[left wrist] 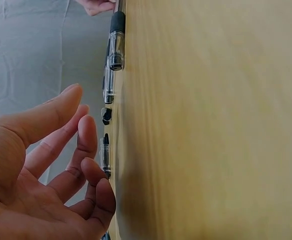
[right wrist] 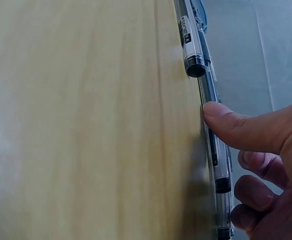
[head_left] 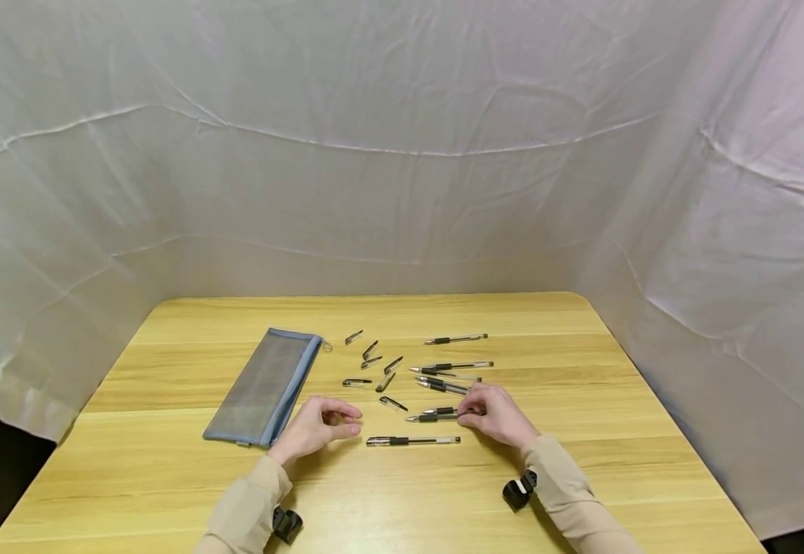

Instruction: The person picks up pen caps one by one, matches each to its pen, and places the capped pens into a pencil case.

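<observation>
Right grip point(head_left: 497, 415) pinches an uncapped pen point(head_left: 436, 418); left grip point(head_left: 317, 428) loose, holding nothing. Neighbouring pen point(head_left: 435, 411), close on the far side, could roll if brushed.

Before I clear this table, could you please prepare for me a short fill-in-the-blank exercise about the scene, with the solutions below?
1. The mesh pouch has edges of the colour ____.
2. To the person, the pouch lies to the ____ of the loose caps.
3. The left hand is holding ____.
4. The pen nearest to the person lies with its ____ on, unlike the others.

Missing words: blue; left; nothing; cap.
</observation>
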The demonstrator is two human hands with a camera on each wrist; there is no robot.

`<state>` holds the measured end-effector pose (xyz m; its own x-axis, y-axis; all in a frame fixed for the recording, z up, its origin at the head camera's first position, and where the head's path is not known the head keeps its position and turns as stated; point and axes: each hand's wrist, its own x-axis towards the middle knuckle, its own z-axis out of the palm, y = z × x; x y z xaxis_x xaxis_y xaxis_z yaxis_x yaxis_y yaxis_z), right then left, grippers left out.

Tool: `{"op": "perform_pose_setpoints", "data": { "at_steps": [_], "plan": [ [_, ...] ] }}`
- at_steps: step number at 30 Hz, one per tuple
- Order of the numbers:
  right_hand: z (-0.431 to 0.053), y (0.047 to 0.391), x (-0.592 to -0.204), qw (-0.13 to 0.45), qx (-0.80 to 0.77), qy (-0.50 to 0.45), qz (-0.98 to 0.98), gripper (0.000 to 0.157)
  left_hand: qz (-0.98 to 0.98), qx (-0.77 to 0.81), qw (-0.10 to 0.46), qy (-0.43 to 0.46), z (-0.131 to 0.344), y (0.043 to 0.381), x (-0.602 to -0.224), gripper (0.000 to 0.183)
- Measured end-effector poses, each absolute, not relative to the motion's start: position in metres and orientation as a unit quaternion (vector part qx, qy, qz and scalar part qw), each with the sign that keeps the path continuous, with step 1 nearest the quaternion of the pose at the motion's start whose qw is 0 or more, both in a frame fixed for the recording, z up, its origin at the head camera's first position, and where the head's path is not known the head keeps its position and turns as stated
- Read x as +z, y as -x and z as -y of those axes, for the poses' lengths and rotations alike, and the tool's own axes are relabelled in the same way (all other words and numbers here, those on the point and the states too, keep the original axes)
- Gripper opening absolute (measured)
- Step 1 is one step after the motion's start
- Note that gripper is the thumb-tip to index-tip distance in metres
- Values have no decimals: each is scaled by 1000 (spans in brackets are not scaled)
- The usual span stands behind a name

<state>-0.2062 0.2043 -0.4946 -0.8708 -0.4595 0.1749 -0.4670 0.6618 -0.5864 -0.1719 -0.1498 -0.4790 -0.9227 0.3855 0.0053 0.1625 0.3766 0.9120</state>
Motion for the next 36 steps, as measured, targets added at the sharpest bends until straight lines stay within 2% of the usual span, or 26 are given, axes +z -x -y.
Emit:
{"op": "perform_pose_setpoints", "data": {
  "at_steps": [12,19,29,36],
  "plan": [
    [-208,202,-498,3,377,-257,890,7,-822,534,106,-166,151,171,-479,26],
    [-209,199,-500,-26,445,-230,865,7,-823,534,108,-160,151,171,-479,26],
    [-212,194,-501,-10,497,-211,842,11,-809,563,115,-123,145,176,-484,32],
    [-213,189,-498,-28,536,-165,827,17,-807,572,101,-106,130,188,-489,32]
  ]
}}
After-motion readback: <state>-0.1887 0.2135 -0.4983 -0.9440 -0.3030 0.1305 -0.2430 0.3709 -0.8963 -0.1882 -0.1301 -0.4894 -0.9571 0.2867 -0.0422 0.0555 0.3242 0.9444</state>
